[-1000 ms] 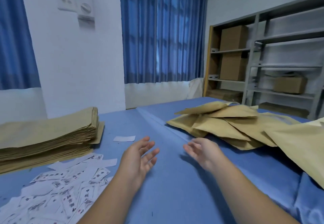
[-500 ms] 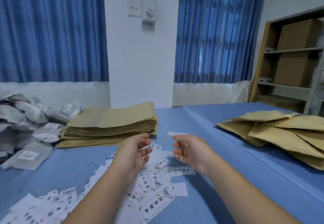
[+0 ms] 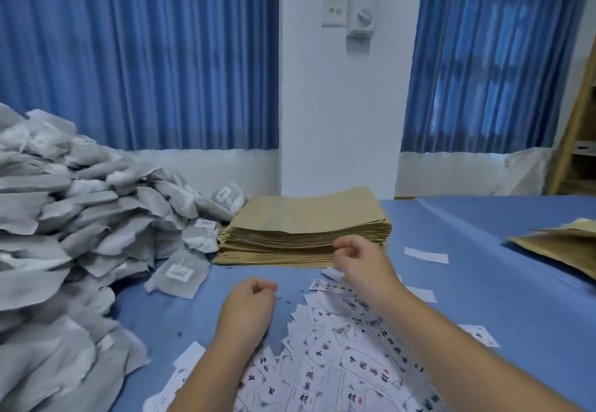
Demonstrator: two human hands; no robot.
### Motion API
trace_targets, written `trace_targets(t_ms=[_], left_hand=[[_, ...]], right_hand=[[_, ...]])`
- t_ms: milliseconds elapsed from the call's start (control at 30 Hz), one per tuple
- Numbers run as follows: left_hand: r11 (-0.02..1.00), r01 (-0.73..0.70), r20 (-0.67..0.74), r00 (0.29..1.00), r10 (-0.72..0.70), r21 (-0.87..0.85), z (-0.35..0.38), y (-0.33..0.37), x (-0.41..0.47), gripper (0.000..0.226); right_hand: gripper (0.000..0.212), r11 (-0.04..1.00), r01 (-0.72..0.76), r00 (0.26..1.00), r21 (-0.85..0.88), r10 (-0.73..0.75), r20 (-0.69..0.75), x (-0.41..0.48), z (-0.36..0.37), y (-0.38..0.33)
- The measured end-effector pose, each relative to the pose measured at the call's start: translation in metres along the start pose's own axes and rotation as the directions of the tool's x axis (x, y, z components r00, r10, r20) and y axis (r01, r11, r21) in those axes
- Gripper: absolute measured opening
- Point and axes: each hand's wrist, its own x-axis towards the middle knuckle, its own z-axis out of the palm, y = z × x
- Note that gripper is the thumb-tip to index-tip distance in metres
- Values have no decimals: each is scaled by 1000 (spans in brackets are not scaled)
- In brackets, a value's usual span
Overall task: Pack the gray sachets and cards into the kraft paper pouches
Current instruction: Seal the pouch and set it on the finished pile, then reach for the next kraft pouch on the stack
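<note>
Head view:

- Bench point(image 3: 503, 295): covered in blue cloth; it carries all the task items.
- Sachets point(image 3: 74, 218): a tall, loose gray heap on the left side of the bench. A single sachet point(image 3: 177, 274) with a white label lies at the foot of the heap, just left of the pouch stack.
- Pouches point(image 3: 306, 224): a flat, squared stack of kraft paper at bench centre, against the far wall. Its left edge touches the sachet heap.
- Cards point(image 3: 342, 366): white with printed characters, scattered in an overlapping spread on the near bench, under both forearms. A few loose cards lie apart to the right.
- Left hand point(image 3: 246, 310): held above the bench just left of the cards, near the labelled sachet. The fingers are curled into the palm and nothing shows in them.
- Right hand point(image 3: 362, 265): at the front right corner of the pouch stack, above the far edge of the cards. The fingers are bent inward with the thumb raised. Whether they pinch anything cannot be told.
- More kraft pouches point(image 3: 561, 245) lie at the right edge of the bench, well apart from the stack.
- Background: blue curtains point(image 3: 145, 56) on both sides of a white wall section bearing a switch plate point(image 3: 335, 11).
</note>
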Motion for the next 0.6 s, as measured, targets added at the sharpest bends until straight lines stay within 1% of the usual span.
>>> trace_targets(t_ms=[33,67,100,133,167,200,233,333,367,400,467,533,600], left_hand=[[998,-24,-2,1000,24,63,2,-1,2,19],[991,-45,-10,999,46,127,3,-1,3,19],[981,-56,-22,998,62,183,4,-1,4,19],[971,-63,-33,997,72,232,3,-1,3,20],[960,-69,-44,996,84,273,3,-1,4,21],[948,-76,-48,994,95,309,2,0,3,22],[938,-83,-47,993,104,336,1,-1,3,22],[929,-92,-49,992,117,357,0,0,4,22],[932,-92,-49,992,117,350,-1,-1,4,22],[935,-91,-49,992,114,342,-1,-1,5,22],[935,-88,-47,993,111,343,-2,-2,6,22],[930,-91,-46,992,114,356,-1,-1,7,23],[927,-93,-46,992,118,363,0,-1,7,22]], right_hand=[[28,981,112,993,-160,-117,-22,6,2,-1],[33,918,209,975,-337,-224,-6,13,2,-1],[40,807,282,951,-519,-305,43,22,1,-2],[47,660,331,929,-674,-352,111,30,-2,-3],[54,517,355,914,-779,-367,174,40,-6,-4],[60,414,359,910,-836,-356,214,49,-11,-4],[65,363,344,918,-866,-324,228,58,-17,-4],[79,347,261,960,-901,-188,206,79,-35,0],[80,318,247,968,-915,-134,214,83,-39,2],[79,273,245,969,-930,-82,232,85,-43,4],[67,189,258,966,-947,-22,258,84,-47,9],[59,130,252,967,-959,-71,245,80,-48,13],[51,66,238,956,-969,-192,222,75,-49,13]])
